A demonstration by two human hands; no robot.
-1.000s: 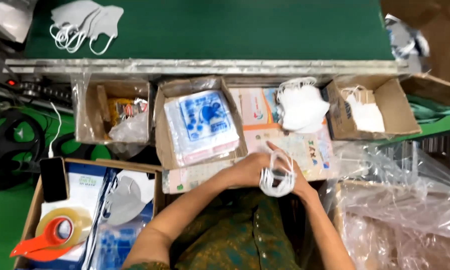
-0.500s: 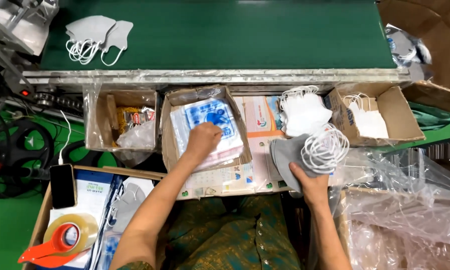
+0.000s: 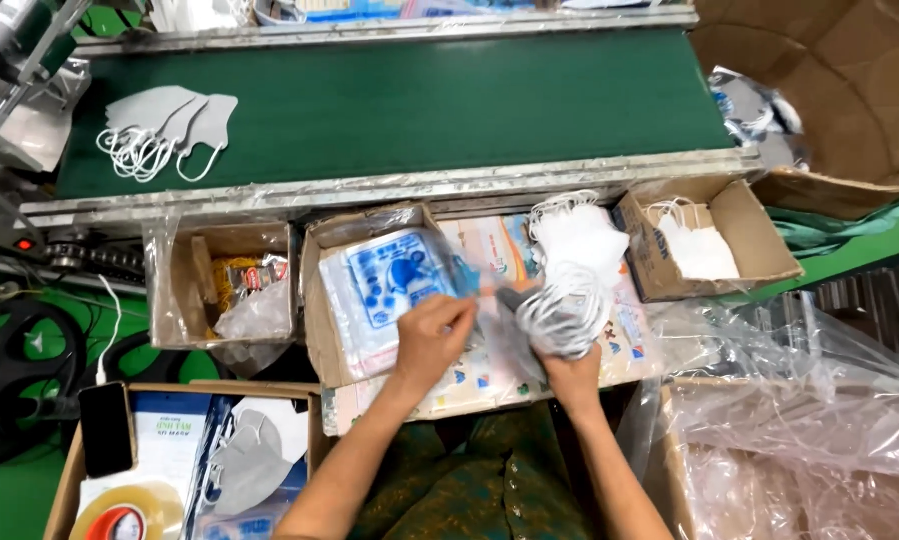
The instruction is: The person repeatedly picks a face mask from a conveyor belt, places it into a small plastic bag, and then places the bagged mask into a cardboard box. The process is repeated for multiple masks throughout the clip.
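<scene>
Conveyor belt (image 3: 419, 100) green, cardboard boxes (image 3: 359, 300) below — left grip (image 3: 431, 335) pinching plastic pouch (image 3: 394, 290), right grip (image 3: 569, 365) holding masks (image 3: 567, 305).

Glossy clear plastic pouch (image 3: 394, 290); soft matt fabric masks (image 3: 564, 310); rough cardboard box (image 3: 314, 330); matt belt (image 3: 399, 100).

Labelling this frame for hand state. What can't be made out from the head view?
- Left hand: whether its fingertips pinch the clear printed bag; motion blur.
- Right hand: its grip, covered by the bundle of white masks.
- Number of masks in that bundle: loops tangle and blur.
- Tape roll: cut off by the bottom edge.
- Brown box: its contents beyond white masks, under plastic.
</scene>
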